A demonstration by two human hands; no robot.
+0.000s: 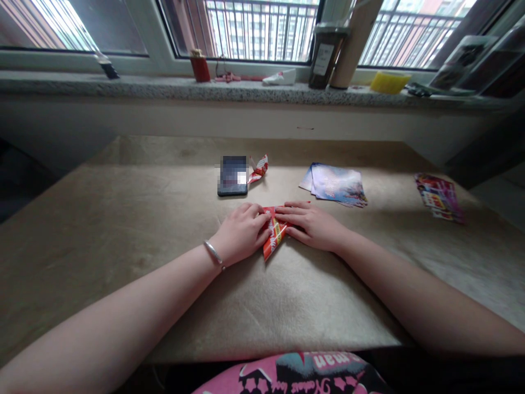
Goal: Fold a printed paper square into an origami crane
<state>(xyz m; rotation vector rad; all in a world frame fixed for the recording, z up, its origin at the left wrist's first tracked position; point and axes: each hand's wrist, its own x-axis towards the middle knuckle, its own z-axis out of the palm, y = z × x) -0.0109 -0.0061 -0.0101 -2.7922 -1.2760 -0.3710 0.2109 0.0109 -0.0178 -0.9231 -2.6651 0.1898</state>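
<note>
- Nearer than the phone [233, 176], on the tabletop [123, 219]: folded red wrapper [274, 234].
- Left hand [239, 232]: fingers together on its edge; pinch unclear.
- Right hand [316, 225]: fingers slightly spread on top, presumably holding folds flat.

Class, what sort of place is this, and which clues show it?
Probably a room in a home: a broad beige table stands below a speckled grey stone windowsill, with dark metal railings outside the window.

"man" on pink cloth [262, 377]; wrapper [274, 236] lettering unreadable.
</note>
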